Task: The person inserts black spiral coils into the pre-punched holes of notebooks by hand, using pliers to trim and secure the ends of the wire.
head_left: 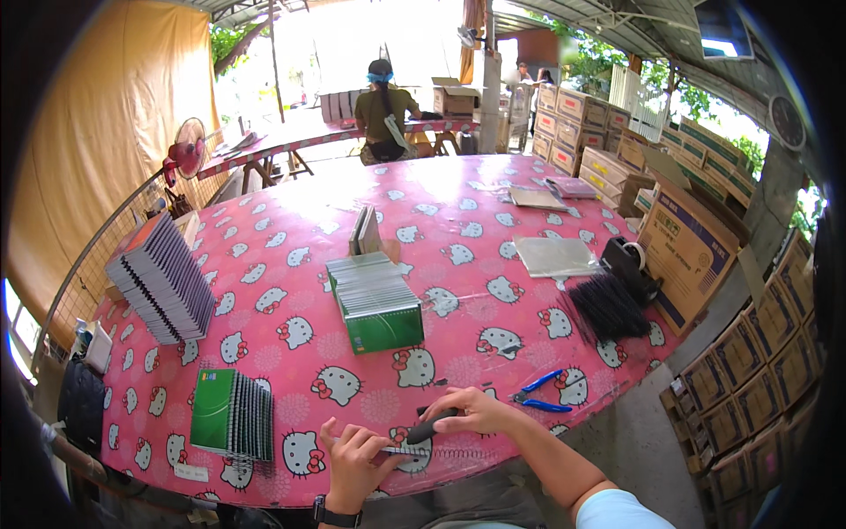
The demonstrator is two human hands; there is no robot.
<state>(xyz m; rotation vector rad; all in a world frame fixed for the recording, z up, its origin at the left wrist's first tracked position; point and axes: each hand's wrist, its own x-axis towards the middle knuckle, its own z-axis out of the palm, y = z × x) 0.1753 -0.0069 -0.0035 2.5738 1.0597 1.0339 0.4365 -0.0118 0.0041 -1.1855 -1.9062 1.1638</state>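
Note:
My left hand [354, 460], with a dark watch at the wrist, grips a thin notebook [404, 450] held edge-on at the table's near edge. A spiral binding coil [463, 454] runs along the notebook's spine line and sticks out to the right. My right hand [467, 413] is closed over a dark, rounded cylindrical tool [432, 427] just above the coil. Blue-handled pliers [542, 394] lie to the right of that hand. To the left stands a stack of green spiral notebooks [231, 414]. Beyond my hands sits a green-covered stack of notebooks [376, 304].
A tall notebook pile [161, 278] stands at the far left. On the right are loose black coils [608, 307], a tape dispenser [633, 269], clear plastic sheets [557, 257] and a carton [687, 251]. A person [384, 115] works at another table beyond.

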